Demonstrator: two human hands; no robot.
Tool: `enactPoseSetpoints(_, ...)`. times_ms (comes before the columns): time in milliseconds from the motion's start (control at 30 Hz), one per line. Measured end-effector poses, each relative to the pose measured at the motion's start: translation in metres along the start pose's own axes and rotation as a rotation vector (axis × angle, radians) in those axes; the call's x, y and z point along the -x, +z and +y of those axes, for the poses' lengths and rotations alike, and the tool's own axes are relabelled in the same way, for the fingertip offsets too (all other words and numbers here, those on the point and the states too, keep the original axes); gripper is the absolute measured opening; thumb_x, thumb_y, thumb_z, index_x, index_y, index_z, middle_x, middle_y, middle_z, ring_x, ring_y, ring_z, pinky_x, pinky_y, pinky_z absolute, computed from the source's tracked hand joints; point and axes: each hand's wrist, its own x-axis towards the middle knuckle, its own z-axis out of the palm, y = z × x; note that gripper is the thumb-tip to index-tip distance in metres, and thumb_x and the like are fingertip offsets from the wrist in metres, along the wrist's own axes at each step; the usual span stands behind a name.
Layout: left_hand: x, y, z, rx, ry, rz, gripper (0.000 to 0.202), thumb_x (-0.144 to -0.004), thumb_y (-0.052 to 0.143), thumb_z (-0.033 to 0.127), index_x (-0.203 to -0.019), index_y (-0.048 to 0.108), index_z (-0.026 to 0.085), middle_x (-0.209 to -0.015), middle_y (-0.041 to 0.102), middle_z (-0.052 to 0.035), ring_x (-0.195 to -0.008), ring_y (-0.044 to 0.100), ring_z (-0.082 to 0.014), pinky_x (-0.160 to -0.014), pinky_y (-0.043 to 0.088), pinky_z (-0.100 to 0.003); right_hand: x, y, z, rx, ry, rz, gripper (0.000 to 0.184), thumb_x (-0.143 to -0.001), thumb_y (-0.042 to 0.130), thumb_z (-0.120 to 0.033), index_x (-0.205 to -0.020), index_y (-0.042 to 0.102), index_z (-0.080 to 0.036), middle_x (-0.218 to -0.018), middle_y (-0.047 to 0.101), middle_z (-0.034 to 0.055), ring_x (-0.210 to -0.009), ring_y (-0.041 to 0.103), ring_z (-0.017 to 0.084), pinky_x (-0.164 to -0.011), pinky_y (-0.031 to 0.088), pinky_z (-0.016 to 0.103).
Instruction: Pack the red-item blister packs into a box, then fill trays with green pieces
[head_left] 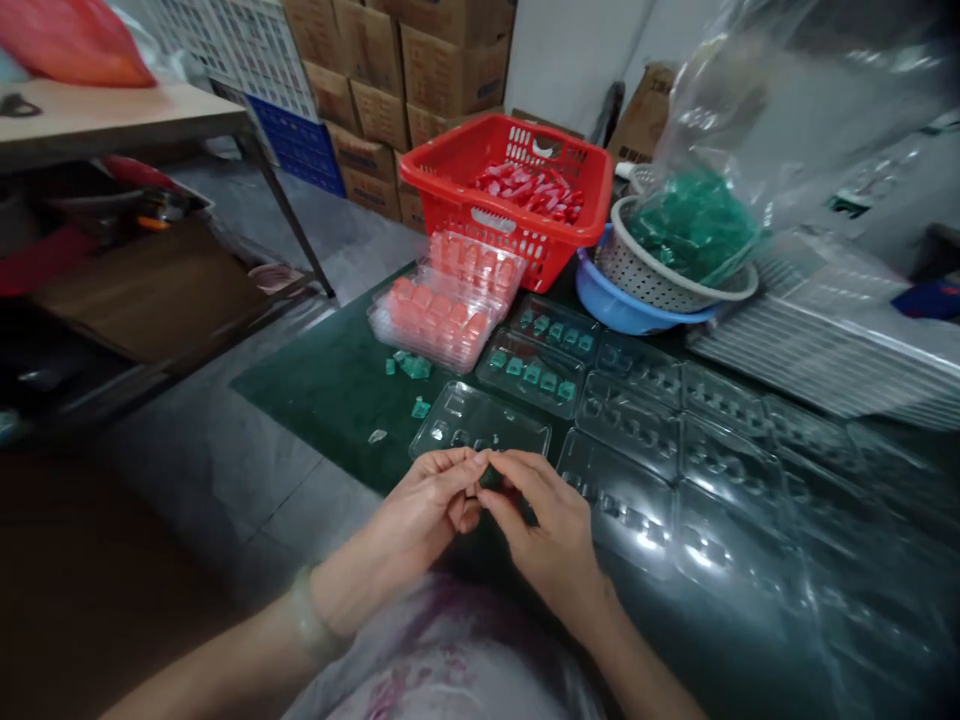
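My left hand (427, 510) and my right hand (547, 530) meet at the near edge of the dark green table (330, 380), fingertips pinched together on a small green piece (489, 474) between them. Just beyond my fingers lies an empty clear plastic blister tray (480, 420). Two further trays (534, 372) behind it hold green pieces in their pockets. A few loose green pieces (411, 366) lie on the table to the left. Several empty clear trays (675, 450) spread out to the right.
A stack of trays filled with red pieces (450, 300) sits in front of a red basket (510, 190) of red pieces. A white colander of green pieces in a plastic bag (690, 235) rests in a blue bowl (622, 305). Cardboard boxes (405, 70) stand behind; a wooden bench (112, 120) is at left.
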Motion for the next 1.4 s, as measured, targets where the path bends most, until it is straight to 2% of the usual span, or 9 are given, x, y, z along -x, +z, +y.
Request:
enactPoseSetpoints(100, 0.014, -0.005, 0.000, 0.018, -0.056, 0.038, 0.024, -0.071, 0.071, 0.031, -0.065, 0.058, 0.012, -0.049, 0.042, 0.0040, -0.044, 0.039, -0.0051, -0.041, 0.028, -0.017, 0.003, -0.003, -0.004, 0.012, -0.083, -0.100, 0.026, -0.085, 0.054, -0.014, -0.109, 0.059, -0.024, -0.096, 0.063, 0.0029, -0.086, 0.061, 0.012, -0.076, 0.051, 0.024)
enactPoseSetpoints(200, 0.029, -0.018, 0.011, -0.210, -0.038, 0.025, 0.026, -0.077, 0.064, 0.037, -0.068, 0.060, 0.013, -0.050, 0.048, 0.0014, -0.043, 0.039, -0.0052, -0.040, 0.023, -0.017, -0.005, 0.001, -0.003, -0.039, -0.089, -0.133, 0.017, -0.082, 0.059, -0.017, -0.098, 0.062, -0.022, -0.084, 0.063, 0.0009, -0.076, 0.060, 0.012, -0.068, 0.050, 0.023)
enactPoseSetpoints(400, 0.040, -0.059, 0.050, -0.672, 0.507, 0.412, 0.020, -0.079, 0.063, 0.034, -0.078, 0.064, 0.014, -0.062, 0.057, -0.0001, -0.053, 0.045, -0.0059, -0.047, 0.032, -0.016, -0.040, 0.029, 0.009, 0.172, -0.069, -0.090, 0.014, -0.083, 0.059, -0.028, -0.091, 0.065, -0.018, -0.074, 0.059, 0.0018, -0.068, 0.054, 0.013, -0.064, 0.044, 0.027)
enactPoseSetpoints(567, 0.026, -0.078, 0.064, -0.825, 0.624, 0.567, 0.021, -0.078, 0.062, 0.033, -0.079, 0.062, 0.012, -0.061, 0.056, -0.0002, -0.053, 0.046, -0.0084, -0.046, 0.032, -0.018, -0.059, 0.045, 0.014, 0.425, -0.123, -0.194, 0.014, -0.081, 0.062, -0.029, -0.088, 0.066, -0.018, -0.074, 0.060, 0.0021, -0.071, 0.053, 0.015, -0.067, 0.038, 0.029)
enactPoseSetpoints(733, 0.006, -0.091, 0.070, -1.042, 0.670, 0.530, 0.020, -0.079, 0.058, 0.030, -0.081, 0.062, 0.011, -0.067, 0.059, -0.0022, -0.055, 0.048, -0.0100, -0.049, 0.036, -0.021, -0.065, 0.053, 0.013, 0.579, -0.165, -0.297, 0.015, -0.082, 0.061, -0.032, -0.081, 0.067, -0.018, -0.072, 0.061, 0.0028, -0.073, 0.053, 0.018, -0.066, 0.033, 0.031)
enactPoseSetpoints(900, -0.021, -0.092, 0.078, -1.525, 0.719, 0.195, 0.027, -0.077, 0.059, 0.021, -0.104, 0.062, 0.016, -0.096, 0.059, -0.0056, -0.076, 0.056, -0.0150, -0.066, 0.045, -0.026, -0.074, 0.057, 0.010, 0.651, -0.189, -0.450, 0.012, -0.082, 0.060, -0.027, -0.082, 0.067, -0.017, -0.078, 0.063, 0.0051, -0.079, 0.054, 0.021, -0.071, 0.033, 0.033)
enactPoseSetpoints(1000, -0.031, -0.088, 0.080, -1.759, 0.682, 0.071, 0.021, -0.077, 0.059, 0.018, -0.098, 0.064, 0.019, -0.099, 0.057, -0.0058, -0.092, 0.055, -0.0197, -0.077, 0.045, -0.030, -0.076, 0.055, 0.010, 0.630, -0.154, -0.487, 0.014, -0.082, 0.060, -0.027, -0.087, 0.067, -0.017, -0.081, 0.064, 0.0059, -0.081, 0.054, 0.022, -0.073, 0.033, 0.033)
enactPoseSetpoints(1233, -0.020, -0.090, 0.088, -1.663, 0.644, 0.076, 0.033, -0.075, 0.056, 0.013, -0.107, 0.059, 0.020, -0.101, 0.057, -0.0041, -0.085, 0.056, -0.0158, -0.073, 0.046, -0.027, -0.076, 0.040, 0.013, 0.524, -0.153, -0.477, 0.032, -0.080, 0.062, -0.022, -0.111, 0.059, -0.015, -0.086, 0.065, 0.0060, -0.080, 0.055, 0.019, -0.075, 0.035, 0.031)
enactPoseSetpoints(1400, -0.038, -0.101, 0.111, -1.730, 0.603, 0.469, 0.029, -0.076, 0.058, 0.023, -0.104, 0.062, 0.019, -0.098, 0.058, -0.0057, -0.079, 0.056, -0.0182, -0.069, 0.045, -0.030, -0.075, 0.040, 0.015, 0.509, -0.176, -0.379, 0.023, -0.084, 0.057, -0.031, -0.103, 0.062, -0.018, -0.086, 0.063, 0.0055, -0.080, 0.053, 0.020, -0.073, 0.034, 0.032)
